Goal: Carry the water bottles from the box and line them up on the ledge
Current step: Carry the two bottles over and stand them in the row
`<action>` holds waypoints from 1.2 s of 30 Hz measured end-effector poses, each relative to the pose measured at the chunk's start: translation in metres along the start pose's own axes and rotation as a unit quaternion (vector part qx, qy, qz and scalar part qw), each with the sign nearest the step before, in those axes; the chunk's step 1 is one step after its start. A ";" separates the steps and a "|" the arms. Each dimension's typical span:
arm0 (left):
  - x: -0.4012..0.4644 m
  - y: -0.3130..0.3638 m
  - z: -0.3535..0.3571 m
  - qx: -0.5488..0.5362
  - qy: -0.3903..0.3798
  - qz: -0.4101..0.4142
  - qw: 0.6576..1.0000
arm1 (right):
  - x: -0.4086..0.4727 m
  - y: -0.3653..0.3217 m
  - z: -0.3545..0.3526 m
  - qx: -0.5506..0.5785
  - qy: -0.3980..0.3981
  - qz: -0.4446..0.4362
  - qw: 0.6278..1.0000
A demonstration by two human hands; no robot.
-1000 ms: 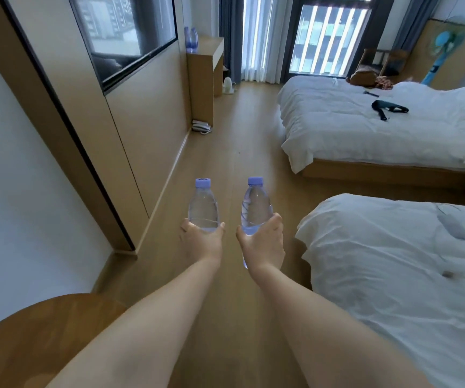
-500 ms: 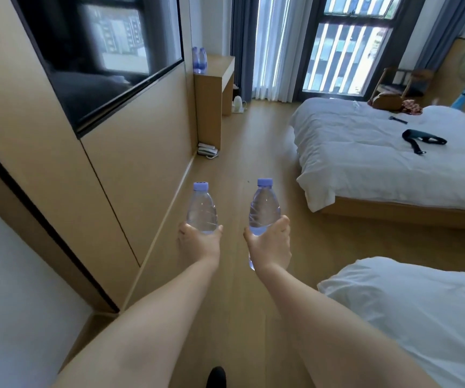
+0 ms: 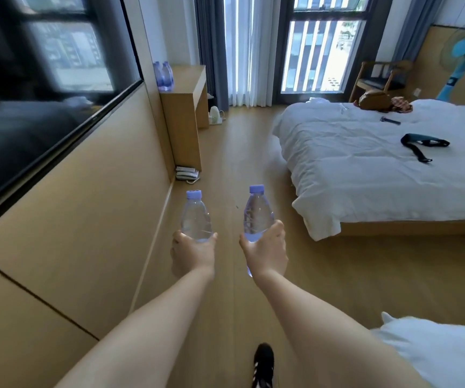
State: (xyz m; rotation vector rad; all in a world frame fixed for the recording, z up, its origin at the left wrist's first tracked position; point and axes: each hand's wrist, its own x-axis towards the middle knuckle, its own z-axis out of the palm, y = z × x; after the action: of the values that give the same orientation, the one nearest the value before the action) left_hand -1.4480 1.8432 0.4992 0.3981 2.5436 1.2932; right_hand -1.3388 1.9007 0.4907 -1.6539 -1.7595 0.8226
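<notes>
Left grip: the left hand (image 3: 195,252) was clasped around the lower body of one water bottle (image 3: 195,217), held upright over the wooden floor (image 3: 253,152).
Right grip: the right hand (image 3: 266,253) was wrapped around the lower half of a second water bottle (image 3: 257,212), also upright; its base showed just below the hand.
Bottles in hand: two, one per hand, each clear with a purple cap, held side by side and apart.
Bottles on ledge: a small cluster of capped bottles (image 3: 164,75) stood at the wall end of the wooden ledge (image 3: 189,77); at least two, exact count unclear.
Beds: two, the far bed (image 3: 379,169) with white bedding and the corner of a near bed (image 3: 435,354) at lower right.
Items on far bed: one black strap (image 3: 421,145) and one small dark object (image 3: 390,120).
Floor items: one white telephone (image 3: 187,173) at the foot of the ledge unit, one white kettle (image 3: 215,115) beyond it.
Footwear: one black shoe (image 3: 263,365) at the bottom edge.
</notes>
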 end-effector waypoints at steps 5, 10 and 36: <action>0.086 0.056 0.075 0.010 0.000 -0.010 1.000 | 0.126 -0.022 0.035 0.006 -0.001 -0.001 1.000; 0.162 0.117 0.132 0.013 0.015 -0.028 0.999 | 0.240 -0.051 0.057 -0.007 -0.006 -0.017 1.000; 0.618 0.410 0.453 0.013 -0.025 -0.006 1.000 | 0.795 -0.206 0.237 0.000 0.014 0.027 1.000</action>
State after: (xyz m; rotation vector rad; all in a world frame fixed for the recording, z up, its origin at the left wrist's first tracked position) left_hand -1.8124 2.6314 0.5096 0.4144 2.5202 1.2323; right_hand -1.7006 2.6749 0.4982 -1.7108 -1.7028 0.8192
